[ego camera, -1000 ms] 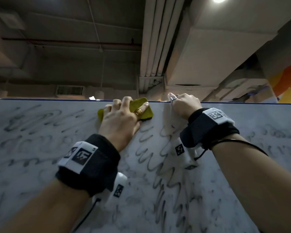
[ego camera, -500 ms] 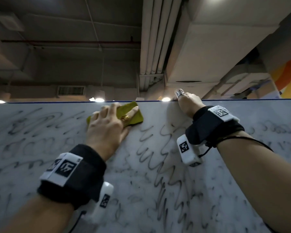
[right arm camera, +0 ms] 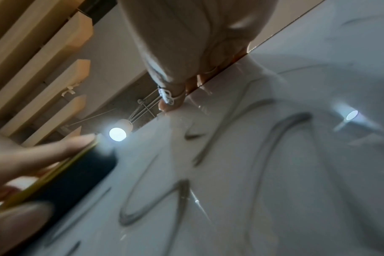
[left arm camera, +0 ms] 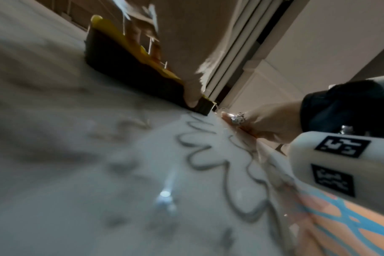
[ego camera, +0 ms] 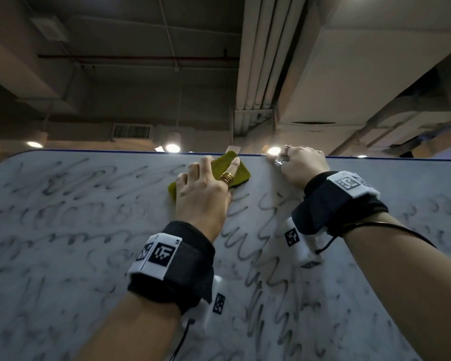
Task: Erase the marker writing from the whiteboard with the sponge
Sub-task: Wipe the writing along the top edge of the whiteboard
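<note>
The whiteboard (ego camera: 89,230) fills the lower half of the head view, covered in grey smeared marker scribbles (ego camera: 245,246). A yellow sponge (ego camera: 241,175) with a dark underside (left arm camera: 131,69) lies flat on the board just under its top edge. My left hand (ego camera: 206,183) holds it there, fingers spread over the yellow back and thumb (left arm camera: 193,97) against its side. Right beside it, my right hand (ego camera: 302,165) has its fingers hooked over the board's top edge. The right wrist view shows the sponge (right arm camera: 77,173) at lower left and dark marker loops (right arm camera: 281,131) below my right hand (right arm camera: 186,43).
Behind the board's blue-trimmed top edge (ego camera: 115,151) are a dim ceiling with white ducts (ego camera: 266,61) and round lamps (ego camera: 173,147). The board's upper left corner (ego camera: 16,157) is rounded. Scribbles run left, right and below both hands.
My left hand slid the sponge left along the top of the board, then back right and up toward the edge. My right hand has kept its hold on the top edge.
</note>
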The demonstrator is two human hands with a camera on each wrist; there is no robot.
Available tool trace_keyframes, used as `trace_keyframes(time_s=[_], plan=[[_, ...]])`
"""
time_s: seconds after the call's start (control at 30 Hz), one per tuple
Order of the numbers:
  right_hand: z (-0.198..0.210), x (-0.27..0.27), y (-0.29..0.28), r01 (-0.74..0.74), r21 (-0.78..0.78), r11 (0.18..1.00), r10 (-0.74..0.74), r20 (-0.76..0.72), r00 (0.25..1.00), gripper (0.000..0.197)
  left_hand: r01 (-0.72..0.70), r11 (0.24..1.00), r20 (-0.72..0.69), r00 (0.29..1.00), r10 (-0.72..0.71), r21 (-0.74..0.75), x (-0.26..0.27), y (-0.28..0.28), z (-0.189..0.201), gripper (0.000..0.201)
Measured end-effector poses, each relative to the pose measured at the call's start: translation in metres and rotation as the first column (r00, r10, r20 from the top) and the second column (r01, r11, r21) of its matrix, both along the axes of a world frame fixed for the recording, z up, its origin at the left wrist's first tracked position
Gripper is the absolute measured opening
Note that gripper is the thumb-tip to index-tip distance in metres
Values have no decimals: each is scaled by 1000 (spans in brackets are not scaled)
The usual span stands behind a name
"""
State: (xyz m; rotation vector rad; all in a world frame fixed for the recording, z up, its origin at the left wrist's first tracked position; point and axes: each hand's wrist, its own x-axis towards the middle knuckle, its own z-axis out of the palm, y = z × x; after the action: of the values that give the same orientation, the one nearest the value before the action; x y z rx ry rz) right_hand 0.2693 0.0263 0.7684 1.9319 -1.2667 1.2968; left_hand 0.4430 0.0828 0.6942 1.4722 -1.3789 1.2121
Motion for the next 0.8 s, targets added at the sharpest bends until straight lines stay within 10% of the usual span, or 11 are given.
trace_keyframes(time_s=[0.37,0.63,0.8], plan=[[7,39,24,59,65,996,-65,86,994,34,-85,995,-244,967,71,-45,96,26,-18,40],[13,135,34,-216,70,974,218,-21,976,28,-62,997,92,994,56,56,87,15,-5,46],[11,138,29,-211,46,976,207,82,975,29,-87,996,-97,992,86,-2,167,41,1,44]])
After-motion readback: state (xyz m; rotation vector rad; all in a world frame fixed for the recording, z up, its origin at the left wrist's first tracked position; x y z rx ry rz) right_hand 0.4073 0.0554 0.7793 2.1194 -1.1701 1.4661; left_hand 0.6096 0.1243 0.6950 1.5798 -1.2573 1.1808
